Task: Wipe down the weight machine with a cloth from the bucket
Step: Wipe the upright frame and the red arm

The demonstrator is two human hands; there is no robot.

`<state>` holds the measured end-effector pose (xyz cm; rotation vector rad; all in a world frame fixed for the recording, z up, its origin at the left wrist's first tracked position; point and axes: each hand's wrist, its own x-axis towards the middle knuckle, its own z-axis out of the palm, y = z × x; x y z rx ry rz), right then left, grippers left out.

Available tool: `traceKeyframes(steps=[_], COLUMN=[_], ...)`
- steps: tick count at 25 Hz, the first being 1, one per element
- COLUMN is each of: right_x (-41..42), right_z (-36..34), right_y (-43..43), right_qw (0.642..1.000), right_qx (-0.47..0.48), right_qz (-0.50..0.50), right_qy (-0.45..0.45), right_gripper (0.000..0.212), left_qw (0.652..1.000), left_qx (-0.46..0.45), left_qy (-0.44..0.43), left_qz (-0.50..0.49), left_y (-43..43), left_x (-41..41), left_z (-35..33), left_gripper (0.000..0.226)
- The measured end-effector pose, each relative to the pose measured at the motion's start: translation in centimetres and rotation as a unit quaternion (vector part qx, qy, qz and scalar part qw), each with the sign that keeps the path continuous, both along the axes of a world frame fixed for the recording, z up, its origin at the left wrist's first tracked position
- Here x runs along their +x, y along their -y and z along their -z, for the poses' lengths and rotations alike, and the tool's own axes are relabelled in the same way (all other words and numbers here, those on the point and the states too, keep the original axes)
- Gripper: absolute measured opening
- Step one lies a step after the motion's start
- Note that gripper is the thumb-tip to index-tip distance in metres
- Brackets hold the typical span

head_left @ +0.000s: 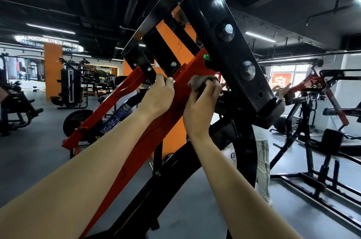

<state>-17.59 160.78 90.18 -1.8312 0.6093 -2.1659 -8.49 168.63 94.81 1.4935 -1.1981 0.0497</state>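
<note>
From the head camera, up close on the weight machine (230,47): the left hand (159,93) has its grip closed over the upper edge of the sloping red arm (183,80), fingers curled round it as a brace. Just up the red arm from it, the right hand (201,102) grips a bunched brown cloth (201,80) and presses it against the red paint, close to where the red arm meets the thick black beam. So the cloth is in hand and on the metal; the bucket is nowhere in view. The step looks like wiping the top stretch of the red arm. To do it well, I'd say spread the cloth flatter under the palm, run long strokes along the red arm and not across it, and let the left hand steady the arm so it can't swing. Watch the green knob (206,56) just above the cloth, and the bolt heads (228,28) higher on the black beam; those could snag the fabric, and the corner where the two parts meet is tight for knuckles. Below the red arm's lower end sits a black weight plate (78,119). Beyond the red arm's upper end, past the black beam, another person (262,152) stands at a second machine, well apart.
</note>
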Motion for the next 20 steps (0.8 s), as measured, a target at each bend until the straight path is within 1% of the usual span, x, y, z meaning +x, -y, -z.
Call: traceKeyframes(steps=[1,3,4,5,6,7,8,9,11,12,13,14,15,16,18,19,20], right_x=[-0.1,-0.6,-0.7,-0.6,-0.4,-0.2,-0.2,-0.4,-0.8,-1.0,-1.0,-0.7,-0.3,-0.1,-0.4,-0.8,-1.1], right_z=[-0.4,-2.2,-2.9,-3.3,-3.2,-2.8,-2.7,-2.9,-3.9,-4.4,-4.7,-4.4,-3.6,-2.5,-0.8,-0.7,-0.9], right_y=[0.2,0.5,0.4,0.1,-0.1,-0.7,-1.1,-1.1,0.1,0.9,1.3,1.2,0.9,0.6,-0.4,-0.7,-0.6], right_qw=[0.999,0.991,0.981,0.968,0.953,0.934,0.905,0.867,0.788,0.758,0.736,0.725,0.723,0.724,0.705,0.694,0.692], right_qx=[0.01,0.062,0.093,0.123,0.152,0.184,0.217,0.255,0.31,0.317,0.315,0.315,0.327,0.345,0.355,0.351,0.356], right_qz=[-0.021,-0.079,-0.123,-0.167,-0.205,-0.247,-0.303,-0.365,-0.466,-0.5,-0.526,-0.538,-0.539,-0.533,-0.559,-0.573,-0.573], right_qy=[0.023,0.083,0.114,0.141,0.162,0.181,0.204,0.223,0.258,0.274,0.288,0.292,0.282,0.27,0.254,0.257,0.257], right_gripper=[0.024,0.039,0.046,0.049,0.044,0.036,0.029,0.029,0.038,0.034,0.025,0.018,0.016,0.02,0.038,0.045,0.048], left_qw=[1.0,0.999,0.999,0.999,0.999,0.999,0.999,0.999,0.999,0.999,0.999,0.999,0.999,0.999,0.999,0.999,0.999], left_qx=[-0.001,-0.003,-0.004,-0.007,-0.01,-0.01,-0.011,-0.013,-0.018,-0.021,-0.026,-0.029,-0.031,-0.032,-0.032,-0.033,-0.034], left_qy=[-0.002,-0.015,-0.018,-0.018,-0.015,-0.012,-0.009,-0.007,-0.007,-0.007,-0.007,-0.004,0.004,0.013,0.021,0.022,0.021], left_qz=[0.009,0.028,0.033,0.036,0.036,0.036,0.036,0.037,0.042,0.044,0.043,0.039,0.033,0.027,0.028,0.032,0.035], left_y=[-0.2,-0.7,-1.0,-1.1,-1.2,-1.3,-1.3,-1.3,-1.2,-1.2,-1.1,-1.0,-0.9,-0.8,-0.7,-0.6,-0.6], left_x=[-0.1,-0.5,-0.7,-0.8,-0.8,-0.8,-0.7,-0.6,-0.6,-0.5,-0.4,-0.3,-0.1,0.1,0.4,0.4,0.5], left_z=[0.0,0.1,0.1,0.0,0.0,0.0,0.0,0.1,0.1,0.1,0.1,0.1,0.3,0.3,0.5,0.5,0.6], left_gripper=[0.04,0.031,0.028,0.028,0.029,0.031,0.031,0.031,0.03,0.03,0.029,0.028,0.027,0.027,0.027,0.028,0.028])
